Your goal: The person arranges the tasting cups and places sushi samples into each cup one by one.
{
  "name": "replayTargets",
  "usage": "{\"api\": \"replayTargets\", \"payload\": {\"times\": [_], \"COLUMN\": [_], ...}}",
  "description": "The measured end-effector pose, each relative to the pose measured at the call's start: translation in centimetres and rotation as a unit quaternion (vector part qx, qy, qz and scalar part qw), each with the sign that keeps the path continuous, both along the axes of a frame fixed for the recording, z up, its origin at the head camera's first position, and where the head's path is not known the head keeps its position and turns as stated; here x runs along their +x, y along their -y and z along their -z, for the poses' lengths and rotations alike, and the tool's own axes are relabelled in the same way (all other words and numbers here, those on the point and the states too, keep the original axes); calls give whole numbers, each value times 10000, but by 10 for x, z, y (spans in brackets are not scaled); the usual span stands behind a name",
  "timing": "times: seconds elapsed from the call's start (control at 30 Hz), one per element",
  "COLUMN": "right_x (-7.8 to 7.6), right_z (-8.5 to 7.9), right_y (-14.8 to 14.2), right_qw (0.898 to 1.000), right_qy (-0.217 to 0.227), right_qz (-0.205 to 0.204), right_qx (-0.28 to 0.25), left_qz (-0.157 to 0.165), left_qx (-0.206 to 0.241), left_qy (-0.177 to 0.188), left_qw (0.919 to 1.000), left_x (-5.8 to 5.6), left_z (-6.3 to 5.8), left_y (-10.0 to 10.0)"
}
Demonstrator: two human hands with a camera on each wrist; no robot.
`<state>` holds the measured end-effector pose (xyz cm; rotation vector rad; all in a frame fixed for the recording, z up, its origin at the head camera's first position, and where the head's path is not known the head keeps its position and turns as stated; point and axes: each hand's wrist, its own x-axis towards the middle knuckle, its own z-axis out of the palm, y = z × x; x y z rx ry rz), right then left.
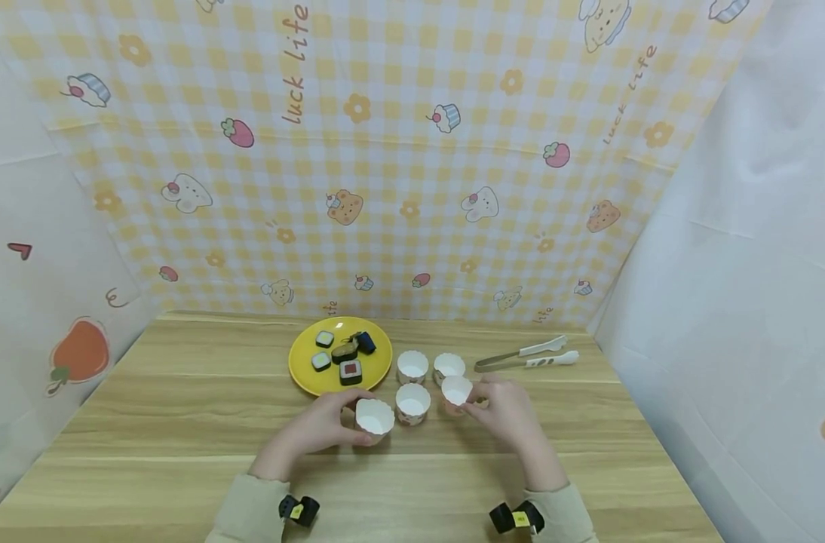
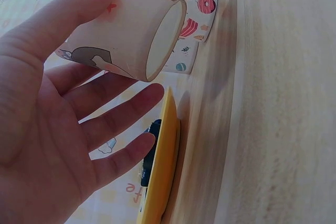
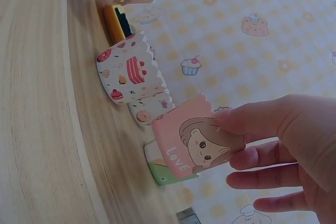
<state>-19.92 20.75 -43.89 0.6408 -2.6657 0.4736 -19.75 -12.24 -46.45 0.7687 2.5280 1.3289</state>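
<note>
Lettering first: the pink paper cup (image 3: 181, 142) in your right hand (image 1: 507, 407) bears "LOVE" in white beside a cartoon girl; the checked backdrop cloth (image 1: 412, 151) behind the yellow plate (image 1: 300, 371) repeats "luck life"; yellow tags on your two black wrist devices (image 1: 304, 510) are too small to read. Contents of the plate: sushi pieces (image 1: 351, 371), including small rolls with dark rims and one larger roll with a red centre. To the right of the plate, standing upright: a cake-print paper cup (image 1: 412, 405), a doughnut-print paper cup (image 1: 412, 367) behind it, and a green-and-white paper cup (image 3: 169, 174) beyond the pink one. Farther right of the plate, lying on the wooden table (image 1: 202, 422): tongs (image 1: 521, 358) with white tips. The standing cups occupy the space between the plate and your right hand, which pinches the pink cup, lower fingers extended. Your left hand (image 1: 320, 424), at the plate's near edge, grips a pale figure-print paper cup (image 1: 375, 418) between thumb and fingers, outer fingers spread. Your hands are apart, each with its own cup raised off the table, mouth up.
</note>
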Motion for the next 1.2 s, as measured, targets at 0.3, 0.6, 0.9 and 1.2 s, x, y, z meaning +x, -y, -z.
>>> {"api": "replayTargets", "payload": {"times": [0.3,0.6,0.9,1.2], "right_x": [-2,-5,-5,-6], "right_z": [5,12,14,15], "right_y": [-3,-5,-5,-6], "right_qw": [9993,9989,9984,9982], "right_qy": [339,436,554,579], "right_qz": [82,33,38,108], "right_qx": [128,153,76,96], "left_qz": [0,-7,-12,-47], "left_qx": [29,20,43,35], "left_qy": [4,0,8,56], "left_qw": [10000,10000,10000,10000], "left_x": [0,0,1,1], "left_z": [0,1,0,-1], "left_y": [1,1,0,0]}}
